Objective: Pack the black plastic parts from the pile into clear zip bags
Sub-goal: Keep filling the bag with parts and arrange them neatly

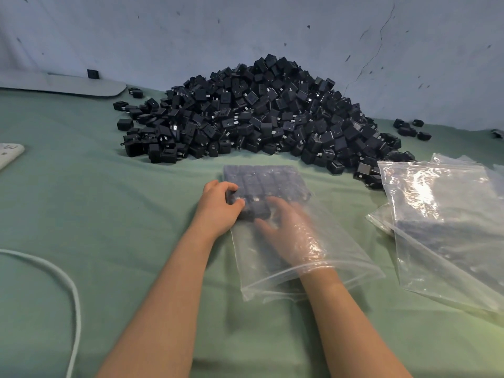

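Fingers (228, 187) of the left hand (218, 205) are curled over the left edge of a clear zip bag (343, 257), with the thumb underneath them, pinching the bag where a block of black parts (268, 179) sits inside it. Fingers (276, 203) of the right hand (289, 231) are spread apart and reach forward inside the same bag. That hand has gone in through the bag's open mouth as far as the wrist. Its fingertips lie against the near edge of the packed parts. The right hand is blurred, so finer detail of its grip cannot be told.

The bag lies flat on a green cloth (109, 214), its mouth towards the person and its closed end away. The black parts fill the far end of the bag, laid side by side in neat rows.

Just beyond the bag, a big pile (259, 110) of loose black parts rises against a pale blue wall (163, 36). A few stray parts (411, 130) lie apart to the right of the pile.

To the right of the bag lie more clear bags (441, 214), overlapping one another, and dark contents show through one of them. At the left edge of the cloth is a white power strip (9, 154), and a white cable (74, 293) curves across the cloth nearer the person.
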### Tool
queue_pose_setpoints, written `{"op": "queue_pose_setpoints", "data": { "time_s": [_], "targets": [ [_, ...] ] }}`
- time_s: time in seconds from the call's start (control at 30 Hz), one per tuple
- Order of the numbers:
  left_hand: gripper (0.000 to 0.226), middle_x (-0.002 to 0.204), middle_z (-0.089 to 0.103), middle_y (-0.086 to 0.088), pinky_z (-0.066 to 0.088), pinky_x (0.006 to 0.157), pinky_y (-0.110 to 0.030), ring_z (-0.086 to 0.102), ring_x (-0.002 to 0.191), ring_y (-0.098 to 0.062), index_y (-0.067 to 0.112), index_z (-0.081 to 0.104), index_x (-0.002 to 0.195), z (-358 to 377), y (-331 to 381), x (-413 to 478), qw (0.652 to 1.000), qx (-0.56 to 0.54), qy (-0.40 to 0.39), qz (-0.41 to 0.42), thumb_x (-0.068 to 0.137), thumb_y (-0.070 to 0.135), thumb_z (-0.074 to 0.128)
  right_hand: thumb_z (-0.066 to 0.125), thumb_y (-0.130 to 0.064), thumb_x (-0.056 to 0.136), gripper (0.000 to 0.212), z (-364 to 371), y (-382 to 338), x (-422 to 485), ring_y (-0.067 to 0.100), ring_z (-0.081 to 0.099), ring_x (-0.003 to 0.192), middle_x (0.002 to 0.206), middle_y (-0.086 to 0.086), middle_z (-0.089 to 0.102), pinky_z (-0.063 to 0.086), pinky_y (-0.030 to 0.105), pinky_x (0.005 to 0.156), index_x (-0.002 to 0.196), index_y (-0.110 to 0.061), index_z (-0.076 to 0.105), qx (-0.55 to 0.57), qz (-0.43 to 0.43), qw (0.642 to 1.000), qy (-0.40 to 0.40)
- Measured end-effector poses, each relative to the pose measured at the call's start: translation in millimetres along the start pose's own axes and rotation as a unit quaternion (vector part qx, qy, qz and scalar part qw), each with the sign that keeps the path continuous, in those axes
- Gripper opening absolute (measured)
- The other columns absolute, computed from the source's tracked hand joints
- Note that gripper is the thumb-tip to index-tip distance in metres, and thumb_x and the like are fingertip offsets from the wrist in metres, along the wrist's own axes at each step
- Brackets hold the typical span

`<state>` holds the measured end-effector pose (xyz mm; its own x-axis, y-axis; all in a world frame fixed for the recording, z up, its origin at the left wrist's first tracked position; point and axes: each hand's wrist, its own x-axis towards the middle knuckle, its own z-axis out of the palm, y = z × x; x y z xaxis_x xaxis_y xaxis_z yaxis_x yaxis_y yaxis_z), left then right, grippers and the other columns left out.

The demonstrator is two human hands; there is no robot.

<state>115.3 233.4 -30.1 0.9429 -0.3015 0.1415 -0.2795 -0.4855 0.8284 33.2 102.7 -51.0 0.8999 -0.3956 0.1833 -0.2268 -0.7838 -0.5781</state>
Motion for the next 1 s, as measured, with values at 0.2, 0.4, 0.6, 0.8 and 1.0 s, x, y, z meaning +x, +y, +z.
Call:
{"op": "queue_pose_setpoints", "data": {
  "time_s": [0.2,0.4,0.6,0.8,1.0],
  "targets": [
    [0.041,0.128,0.04,-0.004,0.035,0.082,-0.019,0.058,0.091,-0.017,0.016,0.055,0.122,2.0,-1.6,-2.2,0.998,0.029,0.049,-0.027,0.085,0.028,0.067,0.062,-0.041,0.083,0.037,-1.2,-0.9,0.1,0.017,0.054,0.097,0.101,-0.006,0.051,0.047,0.036,0.089,0.119,-0.036,0.053,0.015,-0.007,1.0,0.016],
    [0.039,0.125,0.038,-0.003,0.035,0.084,-0.017,0.055,0.087,-0.016,0.015,0.054,0.121,3.5,-0.8,-1.9,0.998,0.019,0.053,-0.017,0.085,0.024,0.067,0.06,-0.037,0.087,0.037,-0.8,-2.8,1.9,0.017,0.055,0.098,0.107,-0.002,0.056,0.046,0.034,0.089,0.123,-0.036,0.053,0.016,-0.008,1.0,0.017],
    [0.039,0.127,0.038,-0.003,0.034,0.082,-0.017,0.05,0.085,-0.012,0.015,0.054,0.122,5.3,-1.4,-1.4,0.998,0.019,0.056,-0.01,0.086,0.023,0.067,0.059,-0.039,0.088,0.043,0.3,-3.2,4.0,0.019,0.055,0.101,0.115,0.001,0.055,0.045,0.034,0.09,0.13,-0.035,0.05,0.006,-0.008,1.0,0.023],
    [0.039,0.132,0.038,-0.004,0.034,0.081,-0.018,0.047,0.086,-0.01,0.015,0.053,0.124,5.8,-1.6,-1.3,0.998,0.023,0.053,-0.009,0.087,0.022,0.065,0.06,-0.054,0.081,0.051,6.1,0.8,3.9,0.017,0.056,0.098,0.107,-0.002,0.056,0.047,0.037,0.087,0.128,-0.038,0.049,0.015,-0.004,0.999,0.033],
    [0.028,0.131,0.046,-0.009,0.033,0.08,-0.016,0.057,0.088,-0.021,0.011,0.055,0.121,4.1,-0.4,3.5,0.997,-0.001,0.076,-0.035,0.093,0.013,0.051,0.063,-0.055,0.079,0.043,10.4,-0.5,3.8,0.015,0.052,0.091,0.094,-0.006,0.053,0.041,0.031,0.076,0.117,-0.037,0.053,0.022,-0.02,0.998,0.063]
  ]
}}
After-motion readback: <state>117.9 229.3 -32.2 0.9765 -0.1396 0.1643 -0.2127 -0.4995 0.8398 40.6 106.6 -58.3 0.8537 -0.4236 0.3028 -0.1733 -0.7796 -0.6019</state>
